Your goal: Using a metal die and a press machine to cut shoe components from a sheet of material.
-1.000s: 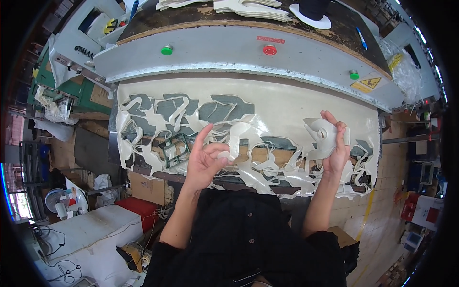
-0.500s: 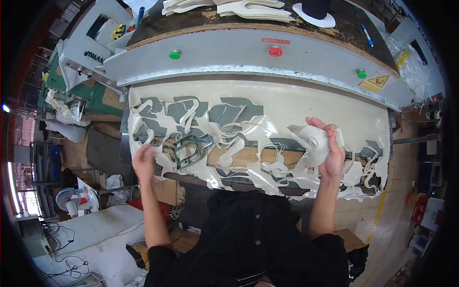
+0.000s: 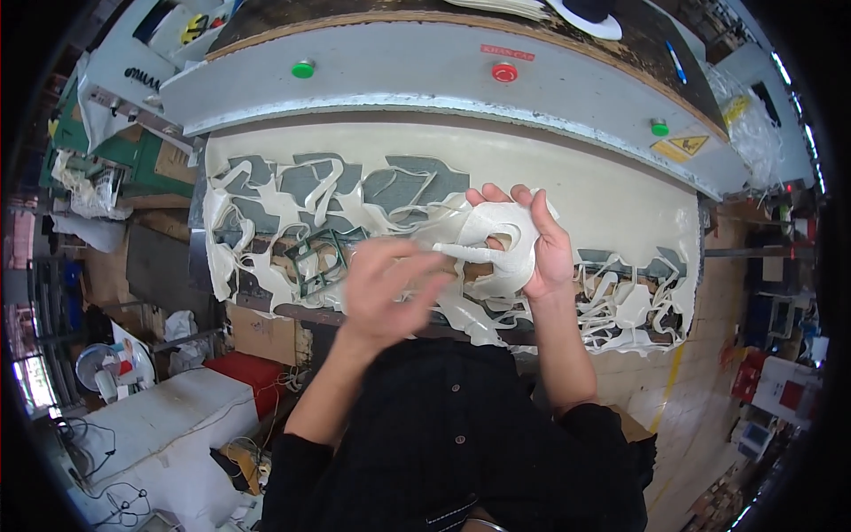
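Note:
My right hand (image 3: 548, 253) grips a small bundle of white cut sheet pieces (image 3: 498, 232), curved and with an opening in the middle. Close to its left side is my left hand (image 3: 388, 288), smeared by motion, its fingers apparently apart with nothing visible in them. Below and behind both hands spreads the cream sheet (image 3: 576, 173), its near part cut into a web of scrap strips (image 3: 341, 195). A dark green metal cutting die (image 3: 310, 263) lies on that scrap just left of my left hand.
Beyond the sheet runs a grey machine beam (image 3: 390, 93) with two green buttons (image 3: 303, 69) and a red button (image 3: 503, 73). White pieces, a dark roll on a white disc (image 3: 589, 18) and a blue pen (image 3: 676, 62) lie on top. A fan (image 3: 102, 365) stands lower left.
My left hand has swung right, from the sheet's left edge to beside the white pieces. My right hand has brought the pieces left toward the middle. The view has shifted slightly.

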A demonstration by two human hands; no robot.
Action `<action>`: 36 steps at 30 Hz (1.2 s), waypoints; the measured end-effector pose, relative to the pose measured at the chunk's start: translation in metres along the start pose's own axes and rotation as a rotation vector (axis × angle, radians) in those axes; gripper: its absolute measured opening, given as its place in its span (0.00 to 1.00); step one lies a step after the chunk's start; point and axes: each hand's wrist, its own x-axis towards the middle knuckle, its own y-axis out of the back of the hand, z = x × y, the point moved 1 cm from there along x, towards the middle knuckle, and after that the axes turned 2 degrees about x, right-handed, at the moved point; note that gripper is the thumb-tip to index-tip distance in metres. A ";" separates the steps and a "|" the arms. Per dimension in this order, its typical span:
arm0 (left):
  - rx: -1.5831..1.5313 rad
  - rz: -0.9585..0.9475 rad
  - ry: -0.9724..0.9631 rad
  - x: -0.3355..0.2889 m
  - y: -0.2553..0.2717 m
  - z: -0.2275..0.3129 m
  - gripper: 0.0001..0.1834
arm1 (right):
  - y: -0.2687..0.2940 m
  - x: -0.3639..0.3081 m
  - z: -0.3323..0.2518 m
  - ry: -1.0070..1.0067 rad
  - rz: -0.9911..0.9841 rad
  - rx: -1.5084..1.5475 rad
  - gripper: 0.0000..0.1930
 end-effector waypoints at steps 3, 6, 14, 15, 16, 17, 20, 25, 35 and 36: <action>-0.006 -0.062 -0.011 0.017 -0.027 0.023 0.15 | -0.013 0.003 0.012 0.041 0.037 -0.069 0.21; -0.085 -0.186 0.096 0.017 -0.031 0.022 0.14 | -0.018 0.005 0.017 0.080 0.004 -0.124 0.21; -0.550 -0.385 0.407 0.006 -0.043 0.006 0.06 | 0.003 0.019 0.003 0.154 -0.051 -0.263 0.19; -0.554 -0.386 0.406 0.005 -0.043 0.006 0.06 | 0.008 0.020 0.001 0.127 -0.123 -0.099 0.19; -0.544 -0.400 0.415 0.003 -0.045 0.008 0.05 | 0.010 0.020 0.000 0.122 -0.121 -0.101 0.19; -0.534 -0.413 0.425 0.001 -0.046 0.010 0.04 | 0.011 0.020 -0.001 0.125 -0.183 0.024 0.19; -0.500 -0.375 0.345 0.004 -0.048 0.022 0.07 | 0.012 0.019 0.002 0.248 -0.221 0.114 0.19; -0.410 -0.316 0.258 -0.001 -0.055 0.036 0.12 | 0.020 0.018 -0.007 0.332 -0.260 0.125 0.17; -0.456 -0.104 0.436 -0.009 -0.055 0.024 0.06 | 0.022 0.018 -0.016 0.330 -0.346 0.157 0.18; -0.443 -0.228 0.512 -0.007 -0.050 0.026 0.07 | 0.019 0.017 -0.017 0.335 -0.351 0.173 0.19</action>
